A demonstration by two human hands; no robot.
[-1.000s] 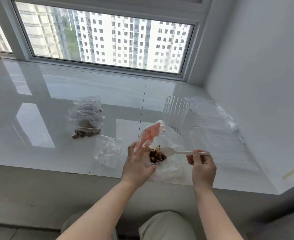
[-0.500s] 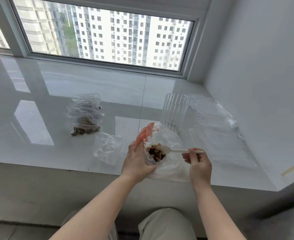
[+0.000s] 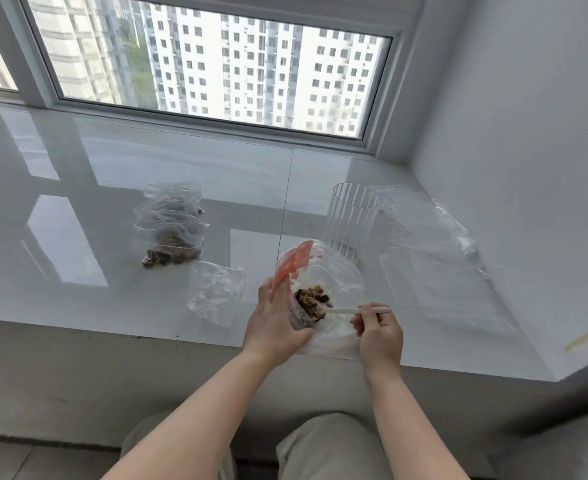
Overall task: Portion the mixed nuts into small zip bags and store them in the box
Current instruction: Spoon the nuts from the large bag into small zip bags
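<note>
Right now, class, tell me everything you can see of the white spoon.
The spoon is small, white and looks like plastic, with a thin straight handle. It lies roughly level, handle end toward the right. The right hand pinches the handle near its end. Its bowl is buried in the dark mixed nuts inside a clear bag with a red strip, which the left hand holds open above the sill's front edge.

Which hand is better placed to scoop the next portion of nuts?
The right hand: its fingers already pinch the white spoon, whose bowl sits in the nuts. The left hand is busy holding the bag open.
</note>
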